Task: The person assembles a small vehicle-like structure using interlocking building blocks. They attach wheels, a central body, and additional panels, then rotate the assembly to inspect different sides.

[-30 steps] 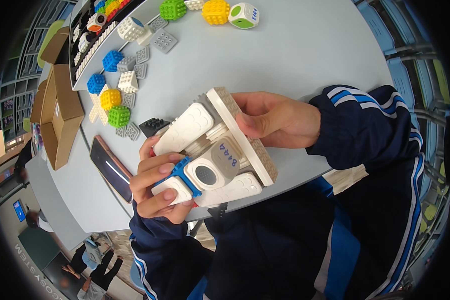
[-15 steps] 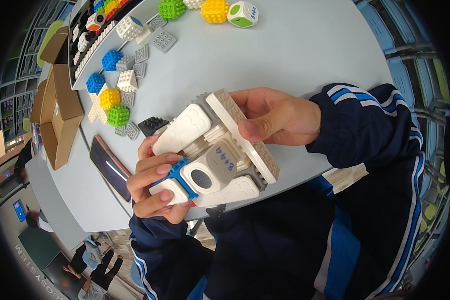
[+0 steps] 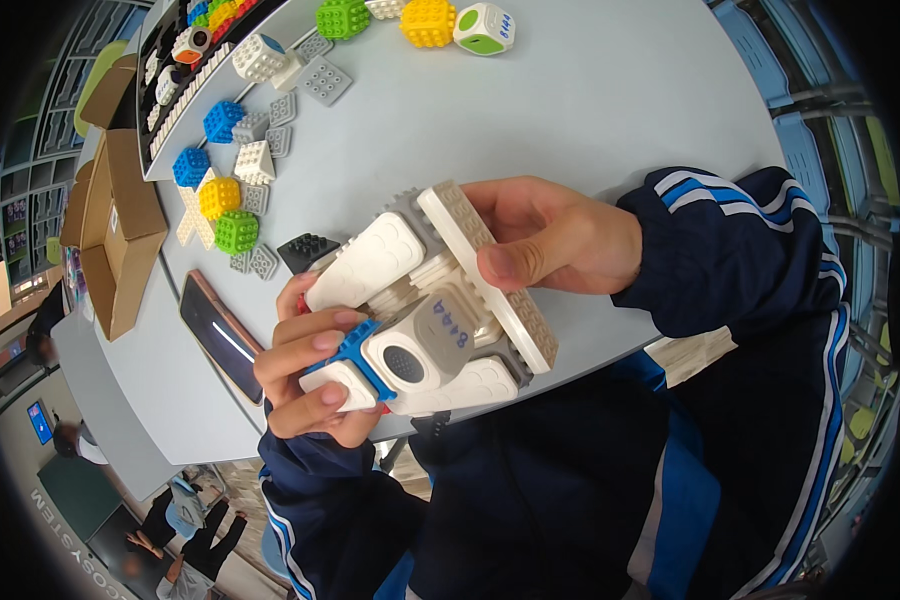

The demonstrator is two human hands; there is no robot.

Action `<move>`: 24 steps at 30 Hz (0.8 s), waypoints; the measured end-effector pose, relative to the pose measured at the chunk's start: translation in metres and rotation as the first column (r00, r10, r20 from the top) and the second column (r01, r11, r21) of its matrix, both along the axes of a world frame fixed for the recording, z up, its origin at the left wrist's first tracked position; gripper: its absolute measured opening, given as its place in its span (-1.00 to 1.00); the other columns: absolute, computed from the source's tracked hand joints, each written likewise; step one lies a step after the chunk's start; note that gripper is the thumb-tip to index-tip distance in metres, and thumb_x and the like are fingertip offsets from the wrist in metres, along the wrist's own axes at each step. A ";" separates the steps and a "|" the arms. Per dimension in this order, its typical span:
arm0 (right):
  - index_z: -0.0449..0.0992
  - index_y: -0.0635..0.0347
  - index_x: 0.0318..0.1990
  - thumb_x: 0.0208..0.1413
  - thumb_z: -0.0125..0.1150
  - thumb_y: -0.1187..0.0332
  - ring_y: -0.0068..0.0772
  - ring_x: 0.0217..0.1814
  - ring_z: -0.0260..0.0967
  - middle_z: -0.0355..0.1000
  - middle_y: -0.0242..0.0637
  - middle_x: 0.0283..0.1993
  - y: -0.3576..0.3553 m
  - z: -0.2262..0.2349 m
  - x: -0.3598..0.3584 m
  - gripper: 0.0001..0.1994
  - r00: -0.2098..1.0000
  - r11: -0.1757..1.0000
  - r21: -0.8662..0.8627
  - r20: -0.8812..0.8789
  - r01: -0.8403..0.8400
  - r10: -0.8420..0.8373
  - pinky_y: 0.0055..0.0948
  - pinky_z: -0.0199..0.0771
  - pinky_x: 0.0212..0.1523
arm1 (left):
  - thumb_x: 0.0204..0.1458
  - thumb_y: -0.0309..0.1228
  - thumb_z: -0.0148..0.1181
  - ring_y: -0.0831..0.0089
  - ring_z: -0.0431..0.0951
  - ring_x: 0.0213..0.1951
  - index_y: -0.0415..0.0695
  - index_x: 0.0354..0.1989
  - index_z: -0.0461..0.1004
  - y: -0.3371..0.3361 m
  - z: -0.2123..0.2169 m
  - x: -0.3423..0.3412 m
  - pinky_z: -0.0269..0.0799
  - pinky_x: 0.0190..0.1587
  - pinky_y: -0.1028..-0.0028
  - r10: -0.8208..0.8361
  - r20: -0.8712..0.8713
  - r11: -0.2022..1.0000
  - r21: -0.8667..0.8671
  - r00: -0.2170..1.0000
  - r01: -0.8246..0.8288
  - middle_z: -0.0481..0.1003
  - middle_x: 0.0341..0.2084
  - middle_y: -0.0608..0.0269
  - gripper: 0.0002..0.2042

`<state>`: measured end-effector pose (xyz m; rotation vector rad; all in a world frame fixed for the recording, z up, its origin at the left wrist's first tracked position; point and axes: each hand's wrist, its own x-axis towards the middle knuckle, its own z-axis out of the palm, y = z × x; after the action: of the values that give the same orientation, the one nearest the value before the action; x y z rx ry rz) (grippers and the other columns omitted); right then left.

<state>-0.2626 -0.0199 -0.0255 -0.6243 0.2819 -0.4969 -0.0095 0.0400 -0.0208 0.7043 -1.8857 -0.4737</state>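
Between my hands, over the table's near edge, is a building-block model [image 3: 430, 335] of white, grey and blue parts with a round dark mesh on one white module. My left hand [image 3: 315, 370] wraps its fingers around the blue and white end. A long studded white plate [image 3: 490, 275] runs across the other end. My right hand [image 3: 560, 235] grips this plate, thumb on the near face and the other fingers hidden behind it. Bits of red show by my left fingers. A black studded piece [image 3: 307, 250] sits just behind the model.
Blue [image 3: 191, 166], yellow [image 3: 219, 198] and green blocks [image 3: 236, 231] lie with grey plates on the table's left. Farther back are a parts tray [image 3: 210, 75], a yellow block [image 3: 429, 22] and a white-green cube [image 3: 485, 28]. A phone [image 3: 220, 335] and a cardboard box [image 3: 120, 240] are at left.
The model has shifted very slightly in my hands. Both hands keep their hold, and the blocks on the table have stayed put.
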 end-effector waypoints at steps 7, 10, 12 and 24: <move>0.22 0.36 0.25 0.05 0.36 0.08 -0.29 0.25 0.22 0.29 -0.15 0.17 0.002 0.009 0.002 -0.27 0.999 0.995 0.094 -0.038 0.017 -0.013 -0.30 0.19 0.28 | -0.13 -0.41 0.26 0.16 0.55 -0.32 0.12 -0.15 0.31 -0.003 -0.010 -0.007 0.29 -0.10 -0.22 -0.013 -0.133 0.996 -0.089 0.991 0.001 0.31 -0.12 0.19 -0.65; 0.22 0.38 0.24 0.02 0.39 0.09 -0.30 0.22 0.26 0.31 -0.12 0.15 0.005 0.008 0.004 -0.25 0.999 0.999 0.028 -0.023 0.045 -0.044 -0.32 0.21 0.26 | -0.10 -0.41 0.24 0.17 0.54 -0.34 0.12 -0.15 0.31 -0.002 -0.009 -0.006 0.29 -0.12 -0.22 -0.037 -0.146 0.993 -0.119 0.989 0.019 0.31 -0.13 0.20 -0.67; 0.22 0.39 0.24 0.00 0.41 0.10 -0.31 0.19 0.29 0.31 -0.12 0.14 0.007 0.010 0.003 -0.25 0.998 0.999 -0.004 -0.031 0.051 -0.051 -0.34 0.23 0.25 | -0.09 -0.44 0.22 0.18 0.54 -0.34 0.12 -0.15 0.31 -0.001 -0.011 -0.005 0.29 -0.13 -0.22 -0.046 -0.150 0.988 -0.155 0.988 0.023 0.31 -0.13 0.22 -0.67; 0.27 0.40 0.20 -0.09 0.48 0.17 -0.32 0.18 0.31 0.37 -0.13 0.12 0.008 0.013 0.002 -0.25 0.997 0.999 -0.019 -0.062 0.039 -0.040 -0.36 0.25 0.22 | -0.14 -0.48 0.37 0.20 0.56 -0.29 0.09 -0.11 0.32 0.006 -0.006 -0.005 0.25 -0.03 -0.26 -0.055 -0.076 0.980 -0.194 0.996 0.040 0.33 -0.10 0.27 -0.57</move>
<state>-0.2607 -0.0117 -0.0122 -0.6528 0.3499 -0.5188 -0.0141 0.0458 -0.0266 0.5055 -1.8456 -0.3392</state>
